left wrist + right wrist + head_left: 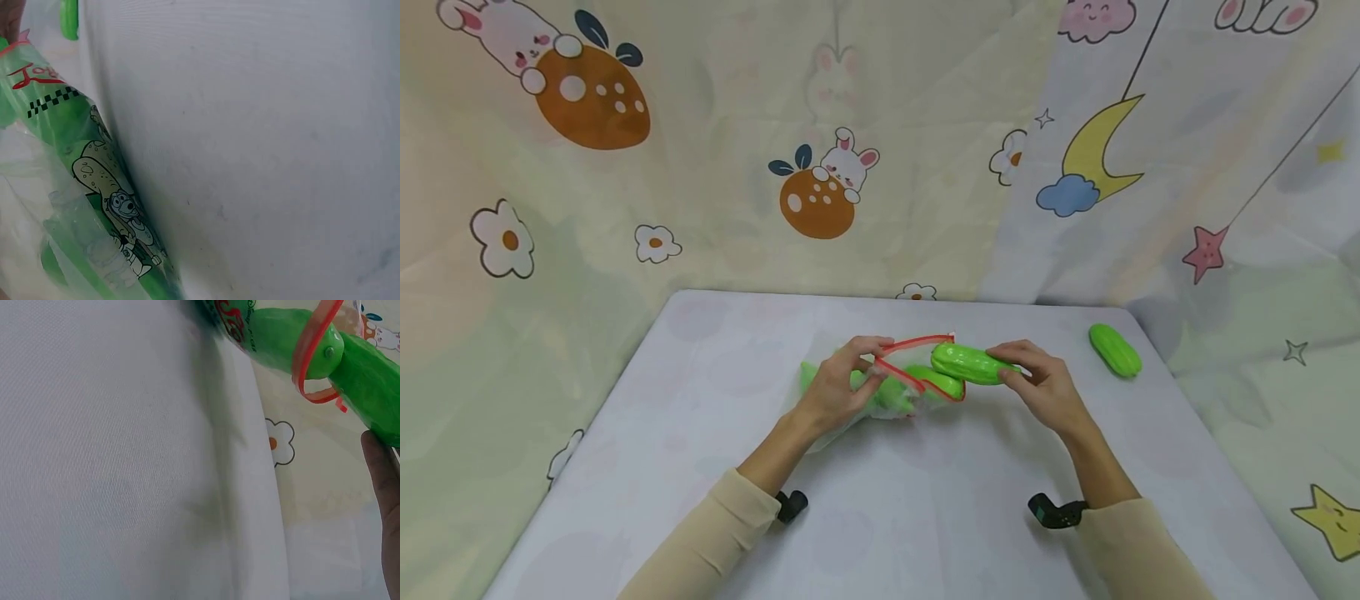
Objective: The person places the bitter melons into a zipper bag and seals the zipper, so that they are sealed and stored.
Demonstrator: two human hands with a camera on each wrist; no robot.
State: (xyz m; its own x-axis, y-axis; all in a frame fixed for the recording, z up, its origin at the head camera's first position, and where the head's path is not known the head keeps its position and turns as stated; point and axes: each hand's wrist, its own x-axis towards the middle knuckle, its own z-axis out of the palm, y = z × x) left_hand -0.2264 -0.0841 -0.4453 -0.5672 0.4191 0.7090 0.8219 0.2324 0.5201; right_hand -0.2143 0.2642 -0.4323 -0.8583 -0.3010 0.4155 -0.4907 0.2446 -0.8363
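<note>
A clear plastic zip bag [891,400] with a red-edged mouth holds several green toy vegetables, and printed cartoon figures show on it in the left wrist view. My left hand [838,383] pinches the rim of the bag, whose mouth gapes to the right. My right hand [1045,383] grips one end of a bright green toy cucumber [966,364]; its other end is at the bag's mouth, above a green piece [936,382] lying just inside. In the right wrist view the held cucumber [369,381] meets the piece inside the red rim.
Another green toy cucumber [1116,350] lies at the table's right side. The white table [925,517] has a patterned cloth [722,167] hanging behind it. Dark wrist cameras [1056,512] sit at both sleeves.
</note>
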